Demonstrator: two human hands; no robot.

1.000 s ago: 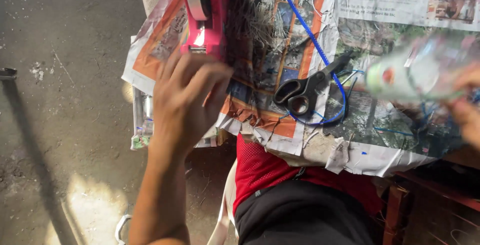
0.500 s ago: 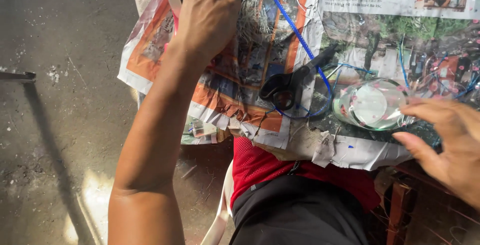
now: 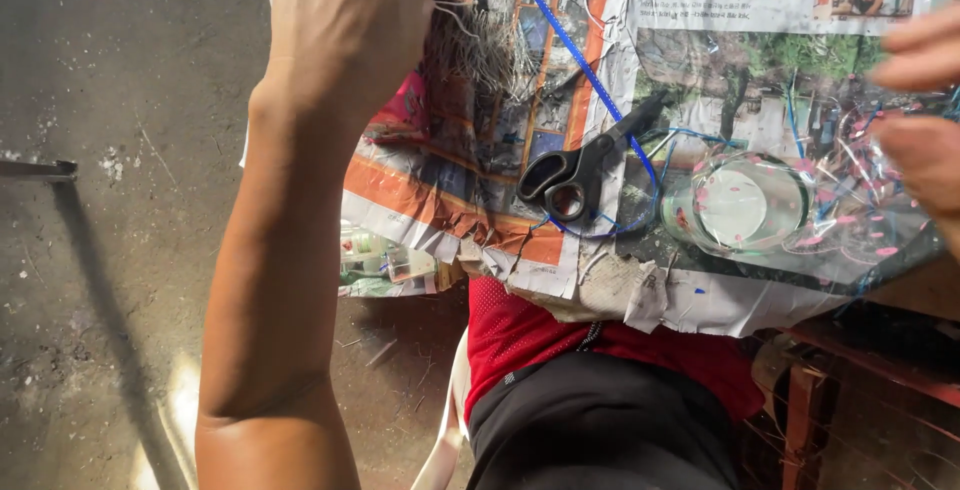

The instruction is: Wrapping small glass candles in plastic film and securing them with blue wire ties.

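Worktop [image 3: 905,295] spread with overlapping newspaper sheets [image 3: 700,10], printed blocks of orange, blue and green, torn and ragged along the near edge. Black-handled scissors [image 3: 580,170] at the middle of the paper, blades shut, pointing up and right. Blue cord [image 3: 575,50] slanting down from the top edge to the scissors, looping round below the handles. Just right of the scissors, a clear round plastic container [image 3: 740,205], on its side with the circular end facing up, pink flecks on its wall, tangled among thin coloured wires [image 3: 860,160]. Up and left of the scissors, a tuft of pale frayed fibres [image 3: 480,45]. Left of that, left hand [image 3: 350,20] seen from the back, forearm rising from the bottom edge; grip curled down at the fibres, fingertips hidden, so shut or parted not to be told. Far right of the scissors, right hand [image 3: 925,125] blurred at the frame edge, fingers slightly apart, clamped on nothing visible, near the container but not touching it. Below and left of the scissors, small packages [image 3: 385,260] with green and white print, tucked under the overhanging paper. Further left, bare grey floor [image 3: 110,250], wide and open. Below the scissors, red shirt [image 3: 540,335] and dark shorts [image 3: 600,420] against the worktop edge
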